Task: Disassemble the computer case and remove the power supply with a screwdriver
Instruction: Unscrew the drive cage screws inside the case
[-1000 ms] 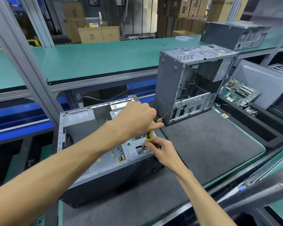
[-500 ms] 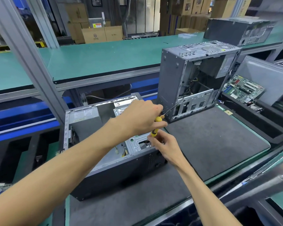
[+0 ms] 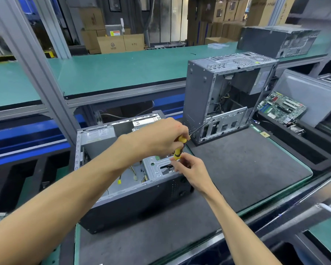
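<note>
Both hands sit a touch further right and lower in view than half a second back, camera shifted too; the grip looks unchanged. Left hand (image 3: 161, 138) is clenched round the top of the yellow screwdriver (image 3: 178, 150), right hand (image 3: 189, 171) pinches the lower handle with its fingers (image 3: 177, 161) just above the metal drive bracket (image 3: 157, 167).

Key relation: screwdriver long axis runs steeply down, tilted slightly, top toward the far right and tip toward the bracket. Tip is hidden behind the right hand, so cannot tell if it is seated in a screw. Right hand is the nearer one to the screw end; left hand sits above, on the butt end. Judgement: next move is turning or pressing straight along that axis; a slip off the screw head is the risk.

Task case: open computer case (image 3: 122, 188) lying on its side on the dark mat of the surface (image 3: 246, 169), directly under both hands. Its power supply (image 3: 97, 138) is still inside, at the far left corner, well apart from the hands.

Counts: two hands, one screwdriver, three cases in view: the one being worked, a second open case (image 3: 208, 96) standing upright just beyond, a third closed case (image 3: 275, 41) on the green shelf (image 3: 122, 69) behind. One loose motherboard (image 3: 281, 108) at right. Several cardboard boxes far back.
</note>
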### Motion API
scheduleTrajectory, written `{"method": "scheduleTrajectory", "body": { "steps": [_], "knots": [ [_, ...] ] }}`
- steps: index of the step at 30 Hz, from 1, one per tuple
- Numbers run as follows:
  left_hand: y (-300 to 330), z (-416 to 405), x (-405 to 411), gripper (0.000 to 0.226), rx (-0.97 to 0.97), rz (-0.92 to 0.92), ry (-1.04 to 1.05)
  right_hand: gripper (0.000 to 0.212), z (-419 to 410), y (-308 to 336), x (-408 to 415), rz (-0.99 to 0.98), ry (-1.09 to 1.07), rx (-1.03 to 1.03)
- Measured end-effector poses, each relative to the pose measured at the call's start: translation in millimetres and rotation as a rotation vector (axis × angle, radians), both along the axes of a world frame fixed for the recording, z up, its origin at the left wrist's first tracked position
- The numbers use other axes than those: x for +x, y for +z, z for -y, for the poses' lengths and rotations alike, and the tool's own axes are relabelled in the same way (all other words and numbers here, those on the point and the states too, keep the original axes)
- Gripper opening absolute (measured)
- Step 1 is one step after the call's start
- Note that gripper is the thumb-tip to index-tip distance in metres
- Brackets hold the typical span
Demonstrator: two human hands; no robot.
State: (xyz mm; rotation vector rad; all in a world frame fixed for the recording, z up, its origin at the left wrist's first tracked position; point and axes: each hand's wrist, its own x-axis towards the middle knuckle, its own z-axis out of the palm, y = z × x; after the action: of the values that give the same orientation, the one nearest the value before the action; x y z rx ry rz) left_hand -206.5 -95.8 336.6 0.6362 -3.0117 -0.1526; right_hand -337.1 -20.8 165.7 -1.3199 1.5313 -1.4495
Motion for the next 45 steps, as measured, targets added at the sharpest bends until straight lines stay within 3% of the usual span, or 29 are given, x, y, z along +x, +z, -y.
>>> {"method": "scheduleTrajectory", "body": {
  "steps": [3,9,11,14,16,20,27,29,32,34,38,43,45],
  "knots": [
    [-2.3,3.0,-3.6,0.023,-0.024,0.013,0.072,0.029,0.3,1.6,-1.8,0.014,0.014,-0.009],
    [-14.0,7.0,-3.7,0.054,-0.362,0.06,0.194,0.023,2.2,0.8,1.2,-0.007,0.024,0.022],
    [-16.7,8.6,1.5,0.05,-0.298,0.012,0.163,0.023,2.1,0.7,1.0,-0.015,0.026,0.021],
    [-11.9,9.1,9.8,0.027,0.044,-0.116,-0.01,0.023,1.6,0.3,-0.7,0.004,0.022,0.008],
    [-6.6,11.5,9.9,0.025,0.114,-0.115,-0.077,0.022,1.7,-0.8,-1.6,-0.006,0.023,0.013],
    [-1.0,18.4,1.7,0.017,0.021,-0.063,0.006,0.017,4.0,-0.9,0.1,-0.036,0.014,0.025],
    [-13.4,9.3,-11.8,0.056,-0.38,0.033,0.157,0.015,2.8,0.1,-0.3,-0.023,0.024,0.041],
    [-15.9,11.0,-6.9,0.048,-0.279,-0.001,0.124,0.011,3.0,0.1,-0.1,-0.014,0.034,0.043],
    [-7.5,12.3,6.6,0.025,0.126,-0.095,-0.031,0.011,3.4,0.3,0.0,-0.024,0.034,0.037],
    [-3.7,12.2,11.4,0.025,0.187,-0.117,-0.072,0.01,4.0,0.0,-0.3,-0.025,0.035,0.032],
    [0.0,15.2,8.8,0.015,0.065,-0.092,-0.003,0.008,5.3,0.0,-0.4,-0.029,0.022,0.016],
    [-5.7,11.4,3.0,0.051,-0.3,0.033,0.179,0.012,5.1,1.9,1.0,-0.051,0.018,0.005],
    [-12.2,10.2,4.1,0.055,-0.375,0.025,0.184,0.011,5.3,1.1,2.3,-0.038,0.023,0.022]
  ]
}}
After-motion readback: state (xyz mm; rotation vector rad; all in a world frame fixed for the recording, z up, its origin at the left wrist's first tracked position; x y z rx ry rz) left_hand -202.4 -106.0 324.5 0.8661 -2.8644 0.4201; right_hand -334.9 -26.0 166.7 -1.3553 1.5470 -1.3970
